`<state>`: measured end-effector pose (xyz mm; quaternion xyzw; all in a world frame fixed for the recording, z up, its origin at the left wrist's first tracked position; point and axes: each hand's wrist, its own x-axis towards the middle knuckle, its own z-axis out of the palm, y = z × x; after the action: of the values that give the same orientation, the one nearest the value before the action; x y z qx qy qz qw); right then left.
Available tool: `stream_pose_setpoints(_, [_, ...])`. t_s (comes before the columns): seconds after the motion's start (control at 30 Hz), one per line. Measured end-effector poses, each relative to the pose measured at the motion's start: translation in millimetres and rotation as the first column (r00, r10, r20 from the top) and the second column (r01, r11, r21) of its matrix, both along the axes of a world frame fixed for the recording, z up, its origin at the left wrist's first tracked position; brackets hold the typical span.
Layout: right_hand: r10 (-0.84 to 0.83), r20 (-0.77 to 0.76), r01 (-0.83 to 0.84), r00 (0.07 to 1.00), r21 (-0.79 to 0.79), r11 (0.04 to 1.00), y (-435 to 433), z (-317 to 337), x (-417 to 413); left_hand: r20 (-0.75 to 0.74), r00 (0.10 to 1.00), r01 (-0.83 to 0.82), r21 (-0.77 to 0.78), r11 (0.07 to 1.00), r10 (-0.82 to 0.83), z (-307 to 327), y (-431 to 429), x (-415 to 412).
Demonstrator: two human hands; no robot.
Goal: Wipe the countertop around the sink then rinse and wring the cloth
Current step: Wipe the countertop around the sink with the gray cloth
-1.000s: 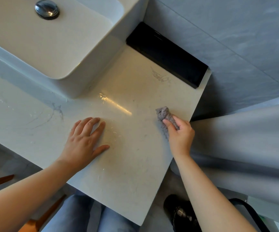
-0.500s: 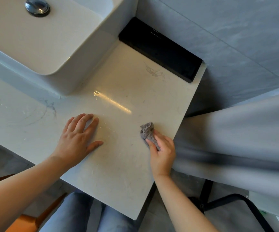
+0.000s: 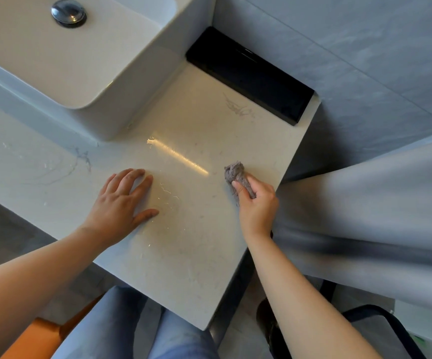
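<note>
A pale marbled countertop runs beside a white vessel sink with a chrome drain at the upper left. My right hand grips a bunched grey cloth and presses it on the counter near the right edge. My left hand lies flat on the counter with its fingers spread, below the sink's front corner. Thin wet streaks glint on the surface between my hands.
A black rectangular block lies along the grey tiled wall at the counter's far end. A grey curtain hangs right of the counter's edge. My jeans-clad legs and an orange stool are below the near edge.
My right hand drew the cloth toward me and to the left, then moved it back toward the right edge. My left hand stayed flat in place.
</note>
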<state>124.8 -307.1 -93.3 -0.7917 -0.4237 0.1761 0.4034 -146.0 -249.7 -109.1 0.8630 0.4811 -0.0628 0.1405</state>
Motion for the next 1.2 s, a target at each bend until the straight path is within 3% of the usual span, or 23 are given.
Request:
stream_pose_setpoints(0.17, [0.007,0.161,-0.007,0.987,-0.002,1.0,1.6,-28.0,-12.7,0.084,0.995,-0.044,-0.015,0.999,0.045,2.8,1.1,0.4])
stream_pose_setpoints(0.27, [0.017,0.163,-0.014,0.987,-0.015,1.0,-11.7,-32.8,-34.9,0.162,0.985,-0.059,-0.027,0.998,0.063,5.9,4.4,-3.1])
stream_pose_setpoints(0.43, [0.191,0.15,-0.189,0.97,-0.029,0.982,-40.2,-32.7,-75.1,0.224,0.964,-0.14,-0.013,0.99,0.139,11.2,5.5,-28.1])
stream_pose_setpoints(0.6, [0.25,-0.027,-0.251,0.968,-0.062,0.966,-26.6,-10.5,-76.5,0.181,0.976,-0.121,0.009,0.993,0.118,10.0,7.1,-56.4])
stream_pose_setpoints(0.7, [0.172,0.007,-0.172,0.985,-0.013,0.985,11.0,3.8,-62.9,0.122,0.986,-0.123,0.035,0.992,0.118,5.7,11.5,-68.0])
stream_pose_setpoints(0.83, [0.085,0.053,-0.082,0.995,-0.06,0.995,62.5,-12.3,-52.0,0.107,0.981,-0.162,0.015,0.987,0.16,-0.2,15.6,-79.6])
stream_pose_setpoints(1.0, [0.04,0.084,-0.032,0.996,-0.084,0.996,72.2,-27.5,-65.0,0.111,0.98,-0.167,0.03,0.985,0.163,-4.3,15.5,-86.2])
stream_pose_setpoints(1.2, [0.151,0.146,-0.145,0.978,-0.049,0.988,38.1,-32.3,-97.1,0.142,0.98,-0.14,0.01,0.99,0.137,-8.5,17.0,-94.2])
